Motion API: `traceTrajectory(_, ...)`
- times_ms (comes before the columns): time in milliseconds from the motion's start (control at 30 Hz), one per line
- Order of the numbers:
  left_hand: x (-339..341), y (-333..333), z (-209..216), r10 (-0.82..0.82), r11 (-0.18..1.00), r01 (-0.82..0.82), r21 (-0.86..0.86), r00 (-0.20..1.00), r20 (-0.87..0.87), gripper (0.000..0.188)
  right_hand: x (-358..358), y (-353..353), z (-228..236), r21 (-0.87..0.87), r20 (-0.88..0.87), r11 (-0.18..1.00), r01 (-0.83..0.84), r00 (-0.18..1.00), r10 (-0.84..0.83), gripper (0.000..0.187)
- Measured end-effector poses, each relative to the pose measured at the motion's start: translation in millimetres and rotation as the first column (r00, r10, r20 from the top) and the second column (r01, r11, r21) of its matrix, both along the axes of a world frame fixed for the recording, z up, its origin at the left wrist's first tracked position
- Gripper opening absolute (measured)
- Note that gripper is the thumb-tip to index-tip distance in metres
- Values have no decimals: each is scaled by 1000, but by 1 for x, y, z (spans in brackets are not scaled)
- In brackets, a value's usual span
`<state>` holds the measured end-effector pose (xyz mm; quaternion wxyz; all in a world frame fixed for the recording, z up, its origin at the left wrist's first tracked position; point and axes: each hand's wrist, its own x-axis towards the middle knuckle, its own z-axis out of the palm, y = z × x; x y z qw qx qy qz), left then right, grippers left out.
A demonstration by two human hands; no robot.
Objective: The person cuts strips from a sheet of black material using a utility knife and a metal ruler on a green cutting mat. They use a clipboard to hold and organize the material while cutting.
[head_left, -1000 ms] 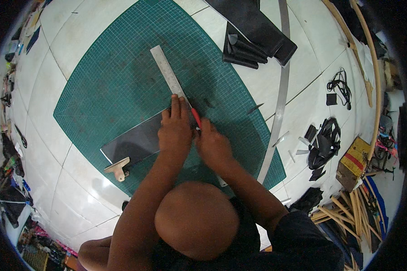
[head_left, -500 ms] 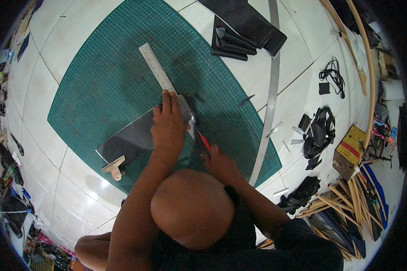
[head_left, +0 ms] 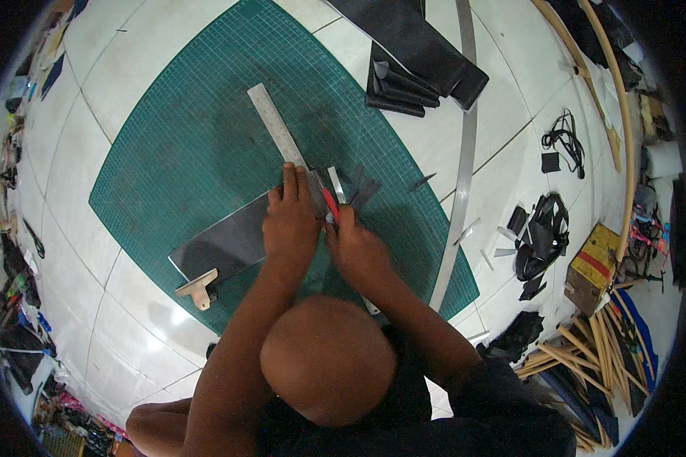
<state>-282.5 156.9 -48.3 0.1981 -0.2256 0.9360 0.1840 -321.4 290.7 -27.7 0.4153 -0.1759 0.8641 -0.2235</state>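
On a green cutting mat [head_left: 206, 114] lies a dark grey sheet [head_left: 225, 232] with a pale edge. A steel ruler [head_left: 277, 126] crosses its right end at a slant. My left hand [head_left: 291, 221] presses down on the ruler and sheet with its fingers stretched out. Close on its right, my right hand [head_left: 358, 247] is closed round a red-handled cutter knife [head_left: 330, 204]; its blade I cannot make out. A short pale strip [head_left: 336, 184] and dark offcuts [head_left: 366, 189] lie just past the knife. A metal bulldog clip [head_left: 198, 289] grips the sheet's near left corner.
My bent knee [head_left: 328, 362] rises close below my hands. A long metal strip [head_left: 461, 167] crosses the mat's right side. Folded black material [head_left: 427, 61] lies at the far right. Black scraps [head_left: 545, 236], a yellow box [head_left: 593, 266] and wooden sticks [head_left: 587, 343] are on the right.
My right hand has moved forward with the cutter knife, up beside my left hand. A pale strip now shows past the knife. The whole view has shifted slightly; my left hand stays on the ruler.
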Motion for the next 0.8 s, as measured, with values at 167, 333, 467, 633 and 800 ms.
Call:
traceTrajectory(167, 3, -1, -5, -12, 999, 11, -34, 999, -45, 78, 5, -3, -22, -128, -217, 989, -68, 975, 39, 29)
traceTrajectory(333, 5, -1, -8, -49, 996, 42, -82, 995, -91, 74, 3, -4, -20, -117, -243, 988, -105, 967, 74, 26)
traceTrajectory(467, 2, 4, -4, -9, 998, 7, -56, 999, -34, 83, -3, -7, -10, -6, 16, 999, -33, 999, 33, 26)
traceTrajectory(633, -2, 3, 6, 42, 999, -43, 5, 999, 28, 100, 16, 29, 8, 261, 294, 963, -67, 956, -13, 34)
traceTrajectory(800, -10, 0, 16, 44, 998, -46, 38, 997, 69, 104, 37, 64, 13, 350, 358, 935, -57, 931, -77, 39)
